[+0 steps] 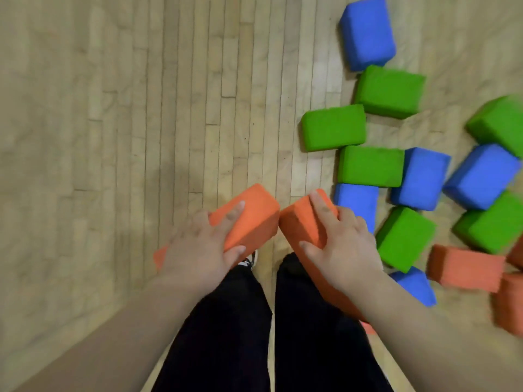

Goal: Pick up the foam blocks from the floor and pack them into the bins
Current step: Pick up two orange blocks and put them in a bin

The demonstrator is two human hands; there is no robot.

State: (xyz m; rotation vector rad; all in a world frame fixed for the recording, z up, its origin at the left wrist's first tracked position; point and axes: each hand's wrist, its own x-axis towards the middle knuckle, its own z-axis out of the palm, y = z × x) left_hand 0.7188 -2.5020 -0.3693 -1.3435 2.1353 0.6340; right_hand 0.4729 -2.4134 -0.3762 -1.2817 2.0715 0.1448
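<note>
View from above of a standing person's legs and a wooden floor (141,108). The left hand (198,250) curls its grip round one orange foam block (252,213). The right hand (345,250) clasps a second orange block (302,222), and the two blocks' corners touch. Scattered green, blue and orange blocks (370,165) lie to the right. No bin shows. Each grip spans one end only, so a block may tip loose.

An orange block (252,210) and a second orange block (302,222) at six o'clock, over black trousers (226,321). Green blocks (334,128) and blue blocks (368,32) toward three o'clock. Pale tan floor (141,108), narrow plank pattern.
</note>
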